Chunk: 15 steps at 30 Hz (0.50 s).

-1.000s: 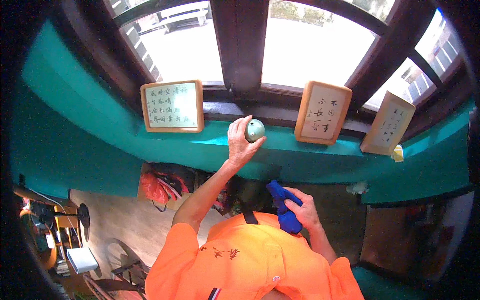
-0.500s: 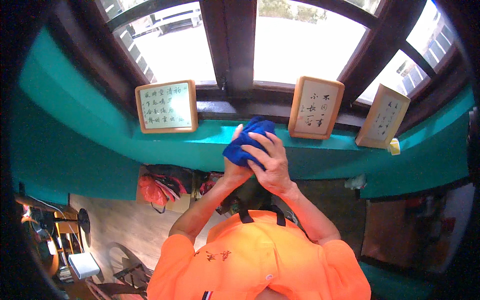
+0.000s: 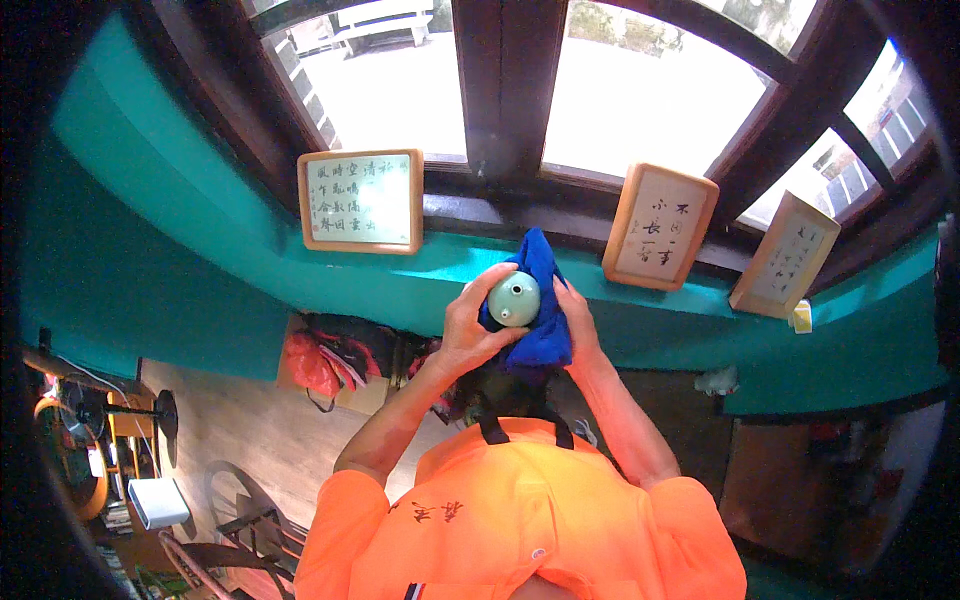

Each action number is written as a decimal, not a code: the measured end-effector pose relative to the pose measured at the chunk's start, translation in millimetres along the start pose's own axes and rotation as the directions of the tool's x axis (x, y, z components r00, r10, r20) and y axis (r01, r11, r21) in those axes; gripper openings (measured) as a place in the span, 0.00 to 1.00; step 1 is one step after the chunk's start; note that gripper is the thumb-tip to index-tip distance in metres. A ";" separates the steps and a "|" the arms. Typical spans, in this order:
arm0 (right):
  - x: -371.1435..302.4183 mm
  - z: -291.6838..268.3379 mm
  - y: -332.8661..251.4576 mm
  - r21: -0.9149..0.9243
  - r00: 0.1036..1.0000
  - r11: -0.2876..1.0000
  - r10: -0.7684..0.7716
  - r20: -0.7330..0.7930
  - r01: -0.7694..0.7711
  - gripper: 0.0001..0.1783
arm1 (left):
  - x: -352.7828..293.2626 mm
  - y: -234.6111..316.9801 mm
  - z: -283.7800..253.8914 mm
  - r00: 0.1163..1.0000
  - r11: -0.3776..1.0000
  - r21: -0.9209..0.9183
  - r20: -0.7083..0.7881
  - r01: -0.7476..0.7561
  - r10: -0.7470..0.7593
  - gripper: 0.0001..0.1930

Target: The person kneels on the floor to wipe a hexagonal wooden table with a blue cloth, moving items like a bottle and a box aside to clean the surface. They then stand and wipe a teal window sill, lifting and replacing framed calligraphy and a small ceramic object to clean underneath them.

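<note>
Between my hands is a small round pale-green ceramic vessel [image 3: 513, 303] with a glossy surface. One dark-holed opening and a smaller nub stick out from it; its exact kind I cannot tell. My left hand [image 3: 470, 325] is wrapped round its left side, thumb along the near edge. A blue cloth [image 3: 545, 315] lies against the vessel's right side and behind it, with a peak standing up. My right hand [image 3: 582, 325] grips the cloth from the right, its fingers partly hidden by the folds.
Ahead, a green sill carries a wood-framed calligraphy panel [image 3: 361, 202] at left and two more, a middle frame [image 3: 661, 228] and a right frame [image 3: 786, 255], below dark-framed windows. A red bag [image 3: 312, 368] sits low at left. A wooden chair [image 3: 240, 530] stands at lower left.
The cloth, earlier bundled in both hands, has shifted right and opened out, and the pale-green vessel now shows. My right hand has moved from on top to the cloth's right side.
</note>
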State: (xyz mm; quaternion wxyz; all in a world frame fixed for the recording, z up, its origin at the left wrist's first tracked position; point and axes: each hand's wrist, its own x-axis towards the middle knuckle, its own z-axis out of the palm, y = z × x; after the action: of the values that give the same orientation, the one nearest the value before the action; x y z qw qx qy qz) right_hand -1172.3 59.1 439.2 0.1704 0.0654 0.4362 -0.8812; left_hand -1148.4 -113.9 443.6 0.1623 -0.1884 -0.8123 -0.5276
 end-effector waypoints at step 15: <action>-41.1 14.2 -35.9 -0.614 0.498 -0.316 -0.377 0.781 0.724 0.23 | -12.5 -5.5 2.1 0.962 0.972 -0.111 0.204 0.208 -0.183 0.60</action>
State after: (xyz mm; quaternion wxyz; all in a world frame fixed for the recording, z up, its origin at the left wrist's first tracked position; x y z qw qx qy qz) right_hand -1146.3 78.0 485.5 -0.2282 -0.4017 0.8315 -0.3085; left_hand -1140.2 -115.7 432.6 0.0172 -0.1676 -0.8022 -0.5728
